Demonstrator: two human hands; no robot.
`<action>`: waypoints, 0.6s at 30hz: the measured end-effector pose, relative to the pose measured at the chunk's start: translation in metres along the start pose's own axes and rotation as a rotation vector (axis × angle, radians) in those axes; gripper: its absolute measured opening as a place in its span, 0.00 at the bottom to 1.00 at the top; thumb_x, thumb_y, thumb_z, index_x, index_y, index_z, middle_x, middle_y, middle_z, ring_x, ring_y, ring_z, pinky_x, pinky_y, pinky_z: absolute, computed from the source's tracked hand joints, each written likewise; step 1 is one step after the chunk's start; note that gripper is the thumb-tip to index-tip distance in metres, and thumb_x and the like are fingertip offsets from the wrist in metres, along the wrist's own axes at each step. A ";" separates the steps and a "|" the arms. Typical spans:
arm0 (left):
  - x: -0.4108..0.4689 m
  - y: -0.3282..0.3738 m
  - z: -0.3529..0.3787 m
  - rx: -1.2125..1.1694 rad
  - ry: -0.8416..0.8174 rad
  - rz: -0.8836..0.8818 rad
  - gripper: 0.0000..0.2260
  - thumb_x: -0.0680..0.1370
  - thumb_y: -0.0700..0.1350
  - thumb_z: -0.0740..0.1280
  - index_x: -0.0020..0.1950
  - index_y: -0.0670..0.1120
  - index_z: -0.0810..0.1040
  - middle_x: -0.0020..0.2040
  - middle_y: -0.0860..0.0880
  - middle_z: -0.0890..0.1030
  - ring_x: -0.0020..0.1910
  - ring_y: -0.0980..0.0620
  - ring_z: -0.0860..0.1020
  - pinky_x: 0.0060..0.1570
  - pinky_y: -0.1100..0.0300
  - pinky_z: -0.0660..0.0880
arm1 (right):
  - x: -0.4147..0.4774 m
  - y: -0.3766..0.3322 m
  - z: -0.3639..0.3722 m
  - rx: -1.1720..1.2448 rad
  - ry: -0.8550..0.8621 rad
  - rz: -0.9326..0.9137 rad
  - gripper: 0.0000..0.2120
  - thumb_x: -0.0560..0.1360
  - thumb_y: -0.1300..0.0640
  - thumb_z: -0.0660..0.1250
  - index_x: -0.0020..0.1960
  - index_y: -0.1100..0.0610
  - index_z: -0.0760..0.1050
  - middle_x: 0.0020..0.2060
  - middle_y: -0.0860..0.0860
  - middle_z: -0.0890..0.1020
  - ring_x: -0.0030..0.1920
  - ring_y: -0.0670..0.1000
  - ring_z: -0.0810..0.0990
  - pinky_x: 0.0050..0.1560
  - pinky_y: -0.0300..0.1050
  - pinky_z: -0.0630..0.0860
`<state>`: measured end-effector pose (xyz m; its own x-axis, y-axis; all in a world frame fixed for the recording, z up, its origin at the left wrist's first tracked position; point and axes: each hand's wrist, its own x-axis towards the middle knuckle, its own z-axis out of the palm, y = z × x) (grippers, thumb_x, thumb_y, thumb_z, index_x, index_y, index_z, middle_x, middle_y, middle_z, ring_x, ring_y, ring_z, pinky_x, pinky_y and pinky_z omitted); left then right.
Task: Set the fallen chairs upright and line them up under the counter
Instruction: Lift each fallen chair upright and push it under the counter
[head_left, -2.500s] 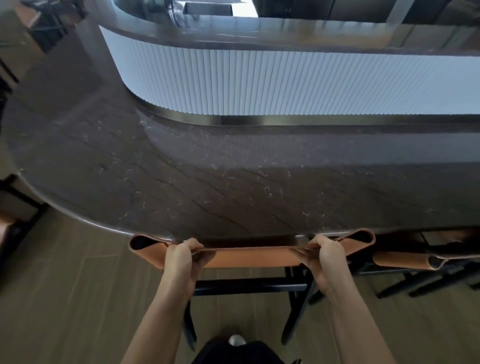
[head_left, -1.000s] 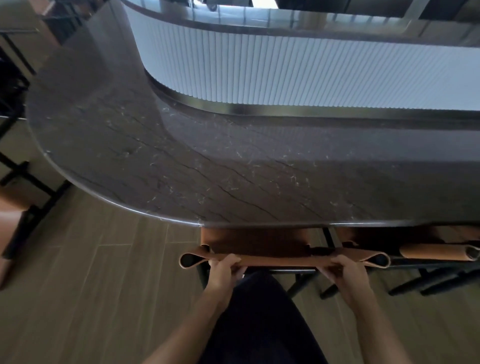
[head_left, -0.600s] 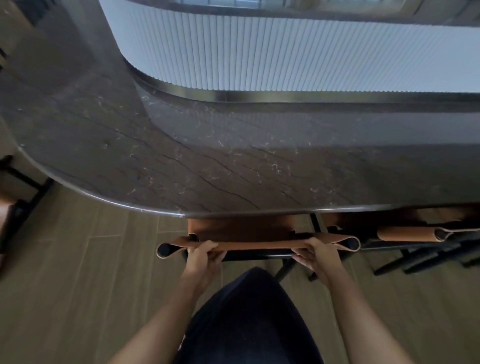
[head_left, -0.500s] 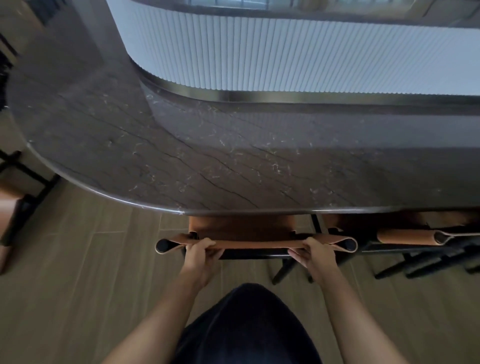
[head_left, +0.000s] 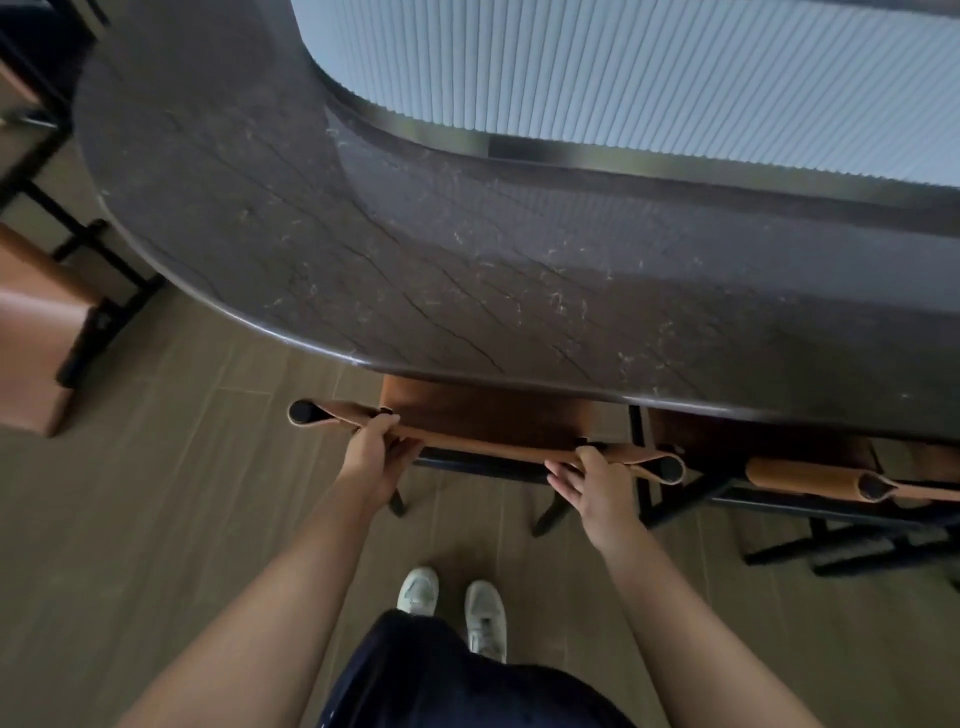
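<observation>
1. Step in hand: tucking an upright chair under the bench. Its seat sits partly beneath the bench edge, and its backrest stands just clear on the near side.
2. The left grip curls over the backrest's top edge. The right grip has its fingers straight and spread against the backrest, thumb on top.
3. Next, as I judge it: square this chair with the neighbouring chair, then attend to the far chair past the bench's rounded end. I cannot tell whether that one is upright.
4. Room: dark veined stone bench top, white fluted panel behind it, wood-plank floor.
</observation>
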<state>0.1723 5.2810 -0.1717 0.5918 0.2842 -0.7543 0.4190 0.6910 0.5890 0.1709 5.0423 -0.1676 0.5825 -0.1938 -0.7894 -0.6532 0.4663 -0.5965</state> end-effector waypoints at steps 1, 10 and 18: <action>-0.001 0.000 0.002 -0.001 0.007 0.001 0.07 0.80 0.36 0.58 0.43 0.42 0.72 0.38 0.45 0.74 0.39 0.49 0.75 0.44 0.54 0.77 | 0.000 0.000 -0.001 -0.022 -0.012 -0.005 0.17 0.81 0.63 0.61 0.68 0.65 0.66 0.49 0.56 0.78 0.46 0.55 0.83 0.39 0.46 0.80; -0.009 0.007 0.010 0.025 0.044 -0.076 0.08 0.80 0.37 0.57 0.42 0.41 0.71 0.41 0.42 0.76 0.40 0.45 0.76 0.53 0.48 0.74 | 0.001 -0.001 -0.007 -0.163 -0.064 -0.014 0.16 0.82 0.56 0.61 0.67 0.60 0.64 0.61 0.60 0.78 0.53 0.55 0.82 0.50 0.49 0.79; -0.030 0.017 -0.003 -0.019 -0.076 -0.121 0.05 0.80 0.37 0.59 0.48 0.38 0.74 0.47 0.39 0.80 0.49 0.41 0.80 0.49 0.48 0.80 | -0.015 -0.002 -0.005 -0.087 -0.138 0.091 0.13 0.82 0.48 0.59 0.63 0.53 0.67 0.55 0.60 0.82 0.52 0.57 0.83 0.45 0.50 0.79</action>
<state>0.1598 5.2862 -0.1404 0.5885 0.1469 -0.7951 0.4782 0.7297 0.4887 0.1613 5.0403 -0.1548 0.5757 -0.0310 -0.8171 -0.7422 0.3994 -0.5381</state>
